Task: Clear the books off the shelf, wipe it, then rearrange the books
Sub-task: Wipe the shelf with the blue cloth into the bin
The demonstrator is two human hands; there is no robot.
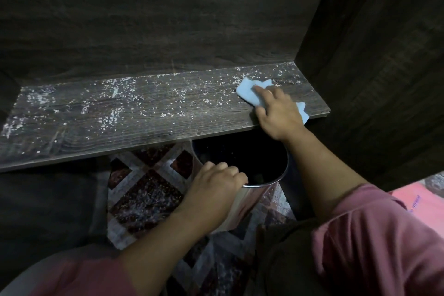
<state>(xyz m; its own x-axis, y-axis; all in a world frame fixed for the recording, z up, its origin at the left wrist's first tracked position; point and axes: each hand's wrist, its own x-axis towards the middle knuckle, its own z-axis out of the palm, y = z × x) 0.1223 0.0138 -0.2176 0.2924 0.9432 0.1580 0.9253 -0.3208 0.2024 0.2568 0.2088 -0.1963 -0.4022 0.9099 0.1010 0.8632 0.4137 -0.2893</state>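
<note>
- Shelf [144, 113]: dark wood board, no books on it; white crumbs/dust scattered over most of the top, thickest at left end and along the back edge.
- Back panel rises straight from shelf's back edge; side panel [374, 67] closes off the right end, so the back-right corner is boxed in on two sides.
- Cloth [247, 92]: light blue, lying flat near the right end, btwn back and front edges; one corner hangs past the front edge by the wrist.
- Right hand [276, 110]: palm down on cloth, fingers spread and pressing it to the shelf, not curled round it. Wrist crosses the front edge.
- Left of the cloth the shelf runs open all the way to the left end, w/ nothing standing on it.
- Bin [262, 175]: round metal, open mouth just below the front edge, under the right hand; far rim tucked beneath the board.
- Left hand [216, 182]: closed over the bin's near-left rim, fingers hooked inside.
- Rug [144, 190]: patterned, on floor under the bin, speckled w/ crumbs.
- Pink sleeves at bottom; pink item [413, 197] at right edge, can't tell what.
</note>
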